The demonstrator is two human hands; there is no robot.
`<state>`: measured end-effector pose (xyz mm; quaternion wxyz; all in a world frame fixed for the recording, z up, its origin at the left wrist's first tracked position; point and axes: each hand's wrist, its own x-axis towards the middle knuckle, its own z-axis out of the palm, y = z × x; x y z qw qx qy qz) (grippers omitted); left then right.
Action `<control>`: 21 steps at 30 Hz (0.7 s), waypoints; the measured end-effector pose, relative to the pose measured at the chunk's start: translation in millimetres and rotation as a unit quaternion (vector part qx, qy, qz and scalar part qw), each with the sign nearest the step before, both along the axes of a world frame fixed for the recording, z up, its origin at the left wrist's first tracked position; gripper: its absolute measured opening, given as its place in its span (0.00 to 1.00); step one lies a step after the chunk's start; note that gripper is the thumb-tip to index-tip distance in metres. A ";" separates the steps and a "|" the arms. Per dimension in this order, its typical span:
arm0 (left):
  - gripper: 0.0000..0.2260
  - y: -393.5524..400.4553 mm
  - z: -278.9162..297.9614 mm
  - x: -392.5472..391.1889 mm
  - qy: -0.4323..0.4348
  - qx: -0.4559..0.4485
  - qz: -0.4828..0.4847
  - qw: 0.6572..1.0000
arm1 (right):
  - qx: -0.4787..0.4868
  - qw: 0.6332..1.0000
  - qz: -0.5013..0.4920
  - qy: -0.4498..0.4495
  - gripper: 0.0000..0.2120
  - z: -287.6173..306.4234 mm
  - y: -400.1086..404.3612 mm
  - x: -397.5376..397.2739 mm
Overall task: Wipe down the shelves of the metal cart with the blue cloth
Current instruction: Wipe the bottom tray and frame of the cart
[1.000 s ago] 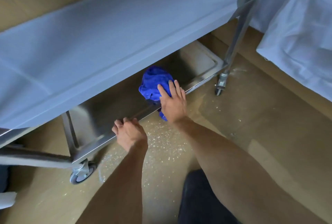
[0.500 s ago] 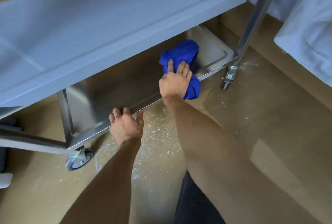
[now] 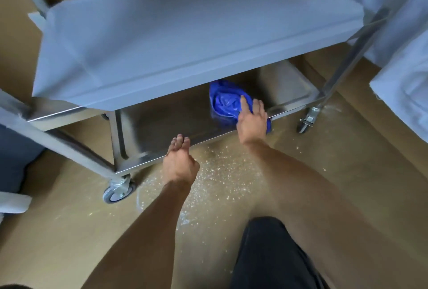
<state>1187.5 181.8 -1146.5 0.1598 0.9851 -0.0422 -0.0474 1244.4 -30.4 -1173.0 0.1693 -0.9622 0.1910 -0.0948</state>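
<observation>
The scene is dimly and evenly lit, with a cool cast on the upper shelf point(image 3: 185, 34) and a warm cast on the floor point(image 3: 69, 230). The lower shelf point(image 3: 166, 124) is kept in deep shadow by the shelf above. Faint glare is seen along its front rim. Motion blur is visible throughout, and straight edges are bowed towards the corners by the wide lens.
</observation>
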 end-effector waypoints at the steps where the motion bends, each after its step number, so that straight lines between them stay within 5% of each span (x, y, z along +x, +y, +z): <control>1: 0.25 0.1 2.3 -1.2 -0.010 -0.042 0.017 0.999 | 0.012 0.999 -0.042 -0.003 0.27 0.9 5.8 5.3; 4: 0.13 16.9 5.1 -16.4 -0.070 -0.132 0.119 0.982 | 0.019 0.996 -0.087 0.014 0.28 3.5 46.4 14.7; 6: 0.08 46.7 1.2 -32.9 -0.091 -0.168 0.282 0.940 | 0.005 0.997 -0.076 0.025 0.29 4.7 69.6 16.4; 9: 0.19 110.5 -6.1 -44.4 -0.077 -0.171 0.465 0.866 | -0.009 0.999 -0.034 0.027 0.28 9.1 98.3 16.8; 14: 0.14 162.5 -6.4 -29.7 -0.086 -0.216 0.349 0.908 | 0.002 0.997 0.071 0.036 0.28 18.5 170.6 30.8; 21: 0.13 169.1 -5.2 -27.4 -0.103 -0.232 0.345 0.904 | 0.062 0.964 0.260 -0.001 0.27 11.5 299.1 -36.2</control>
